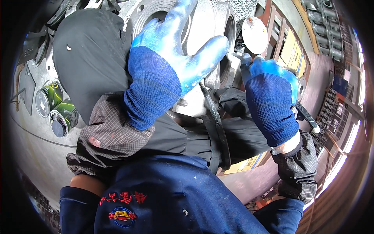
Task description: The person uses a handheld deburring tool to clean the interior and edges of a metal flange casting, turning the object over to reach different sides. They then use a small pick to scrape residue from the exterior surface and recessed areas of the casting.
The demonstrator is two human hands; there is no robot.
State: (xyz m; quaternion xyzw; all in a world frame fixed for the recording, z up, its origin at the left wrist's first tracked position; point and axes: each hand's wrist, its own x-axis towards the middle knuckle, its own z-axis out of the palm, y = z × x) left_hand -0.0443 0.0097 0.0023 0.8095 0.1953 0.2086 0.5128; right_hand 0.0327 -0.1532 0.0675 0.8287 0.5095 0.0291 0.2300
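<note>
My left hand [167, 70], in a blue coated glove, lies over a pale grey metal casting [204, 25] with a round, ringed opening. Its fingers are stretched out and the thumb is spread to the right, across the casting's side. On the right, my right hand [270, 89] in a matching glove has its fingers curled closed. A white round disc [255, 35] with a rusty spot shows just beyond those fingers. A black rod with a pale tip [307, 117] sticks out beside the wrist. What the fist holds is mostly hidden; I cannot tell its kind.
Two green cans [64, 115] stand at the left, near a dark cloth-covered knee [91, 58]. A dark ribbed hose [214, 117] runs down between the legs. Metal flanges [78, 6] lie far left. Yellow cardboard [290, 50] and rows of castings [325, 29] are at the right.
</note>
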